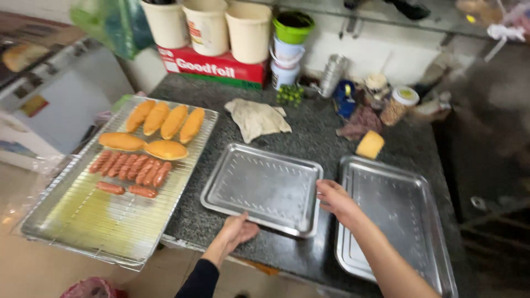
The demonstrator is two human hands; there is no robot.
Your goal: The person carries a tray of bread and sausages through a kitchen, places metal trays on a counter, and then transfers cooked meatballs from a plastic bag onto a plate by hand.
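Head view: your left hand (238, 230) grips the near edge of the small tray (264, 187), mid-bench (309, 135). Your right hand (335, 200) clasps that tray's right rim, just beside the big tray (406, 221). Rack (110, 221) with buns (165, 118) and sausages (132, 168) sits left of the small tray. Step looks like positioning the small tray; any further shift needs both grips kept level.

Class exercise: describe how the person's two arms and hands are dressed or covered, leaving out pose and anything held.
Both hands are bare: no gloves, rings or watch visible. The left hand comes out of a dark, navy-looking long sleeve ending at the wrist. The right hand has an uncovered forearm; no sleeve shows in frame.
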